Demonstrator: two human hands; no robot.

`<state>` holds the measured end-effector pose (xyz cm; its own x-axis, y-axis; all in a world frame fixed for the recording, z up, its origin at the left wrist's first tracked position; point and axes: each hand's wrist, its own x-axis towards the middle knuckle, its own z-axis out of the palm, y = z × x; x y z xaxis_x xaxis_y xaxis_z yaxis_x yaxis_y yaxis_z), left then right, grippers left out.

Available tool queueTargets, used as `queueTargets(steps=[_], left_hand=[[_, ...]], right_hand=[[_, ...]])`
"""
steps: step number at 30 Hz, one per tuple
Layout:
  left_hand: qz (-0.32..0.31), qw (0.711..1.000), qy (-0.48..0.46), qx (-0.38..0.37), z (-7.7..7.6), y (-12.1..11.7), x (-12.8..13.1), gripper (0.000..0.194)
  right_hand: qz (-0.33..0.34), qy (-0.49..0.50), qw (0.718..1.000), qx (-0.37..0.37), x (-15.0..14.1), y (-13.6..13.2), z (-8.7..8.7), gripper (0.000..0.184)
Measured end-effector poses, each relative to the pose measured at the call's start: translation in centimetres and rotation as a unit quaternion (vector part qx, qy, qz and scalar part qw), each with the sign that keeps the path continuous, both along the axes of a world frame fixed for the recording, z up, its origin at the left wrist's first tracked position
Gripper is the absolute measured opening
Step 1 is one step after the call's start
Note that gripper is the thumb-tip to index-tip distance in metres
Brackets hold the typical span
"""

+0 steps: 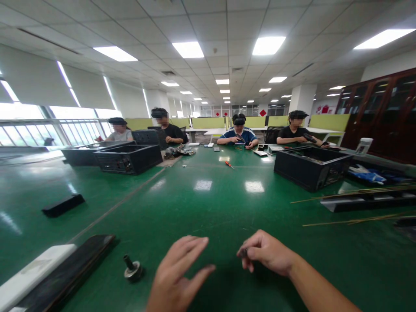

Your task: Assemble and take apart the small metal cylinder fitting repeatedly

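Glossy green flat tabletop point(208, 208): is extending beneath both hands. Black box-shaped, open-topped computer case point(297, 173): is sitting well beyond the right hand, off to its right. Long flat dark bar point(71, 275): is lying left of the left hand. Left hand point(177, 273): is hovering, thumb standing wide of the fingers. Right hand point(260, 253): is pinching, narrowly, a small dark piece point(243, 252) at its fingertips. Round silver-and-black stemmed part point(132, 271): is resting just left of the left hand.

1 head-worn view, forward and slightly down along the green table point(201, 208), close above its near stretch.
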<state>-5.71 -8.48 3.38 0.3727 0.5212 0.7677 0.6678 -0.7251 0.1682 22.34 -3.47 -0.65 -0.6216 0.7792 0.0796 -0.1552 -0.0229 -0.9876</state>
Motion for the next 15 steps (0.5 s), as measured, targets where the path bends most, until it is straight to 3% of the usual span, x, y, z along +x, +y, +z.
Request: queueTargets(steps=[2, 5, 9, 12, 14, 15], left_hand=[[-0.159, 0.987, 0.004, -0.029, 0.9, 0.6, 4.6, 0.051], [-0.260, 0.959, -0.081, -0.072, 1.5, 1.4, 9.0, 0.046], [-0.280, 0.948, -0.136, -0.067, 1.6, 1.4, 10.7, 0.043], [-0.276, 0.953, -0.108, -0.057, 1.7, 1.0, 9.6, 0.036], [-0.208, 0.973, -0.088, -0.046, 2.0, 0.9, 7.4, 0.030], [-0.146, 0.985, -0.080, -0.035, 2.2, 0.8, 5.7, 0.027]], right_hand=[[0.048, 0.036, 0.998, 0.006, -0.1, -0.3, -0.1, 0.043], [0.042, 0.094, 0.995, 0.020, -0.1, -0.5, -0.2, 0.044], [0.030, 0.123, 0.992, -0.005, -0.1, -0.4, -0.4, 0.037], [0.049, 0.099, 0.994, -0.015, 0.0, -0.3, -0.4, 0.037], [0.065, 0.067, 0.995, -0.020, 0.2, 0.0, -0.3, 0.046], [0.067, 0.048, 0.996, -0.026, 0.4, 0.1, -0.2, 0.050]])
